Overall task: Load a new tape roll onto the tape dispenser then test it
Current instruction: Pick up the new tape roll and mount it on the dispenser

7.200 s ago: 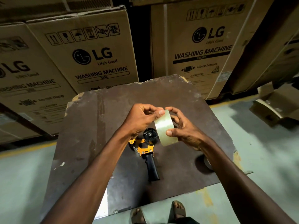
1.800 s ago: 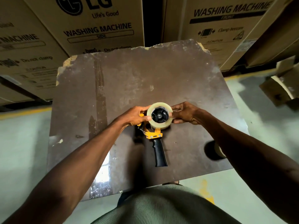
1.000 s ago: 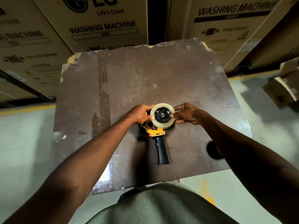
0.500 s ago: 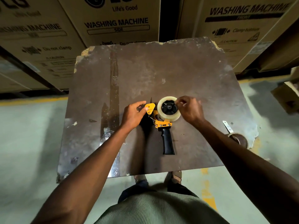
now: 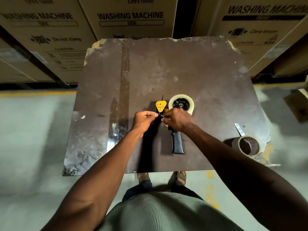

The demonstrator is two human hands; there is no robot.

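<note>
The yellow and black tape dispenser (image 5: 161, 106) lies flat on the worn brown table (image 5: 191, 67), its black handle (image 5: 178, 144) pointing toward me. A clear tape roll (image 5: 190, 100) sits on its hub. My right hand (image 5: 177, 120) covers the dispenser's middle just below the roll, thumb and finger pinched. My left hand (image 5: 144, 118) is right beside it, fingers pinched toward the right hand. A thin bright strip shows between the fingertips; it looks like the tape's free end, but it is too small to be sure.
A used brown tape core (image 5: 248, 145) with a loose tail stands near the table's chipped right edge. Stacked washing machine cartons (image 5: 131, 17) wall off the far side. Cardboard scraps (image 5: 298, 104) lie on the floor at right. My feet (image 5: 180, 175) are under the near edge.
Both hands have left the roll's sides and come together below it over the dispenser's middle, fingertips pinched. The roll stays on the hub. The camera has moved back and up.
</note>
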